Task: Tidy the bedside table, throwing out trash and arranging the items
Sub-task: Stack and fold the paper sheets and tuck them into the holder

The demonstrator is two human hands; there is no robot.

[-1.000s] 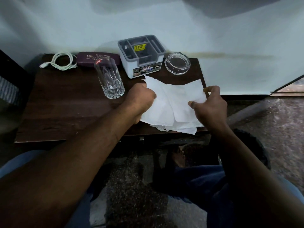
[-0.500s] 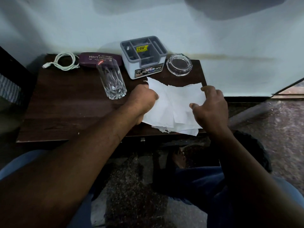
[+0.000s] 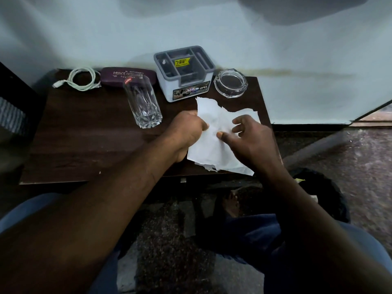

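Where under right hand [image 3: 252, 141], paper [image 3: 210, 147] unseen

case [image 3: 115, 75] lettering partly behind glass [image 3: 142, 102]

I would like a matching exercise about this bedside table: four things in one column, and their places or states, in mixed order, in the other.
1 cable
2 drinking glass
3 ashtray
4 torn paper

A gripped by the left hand
B back right corner
C coiled, back left corner
D upright, in front of the maroon case

Pairs: 1-C, 2-D, 3-B, 4-A
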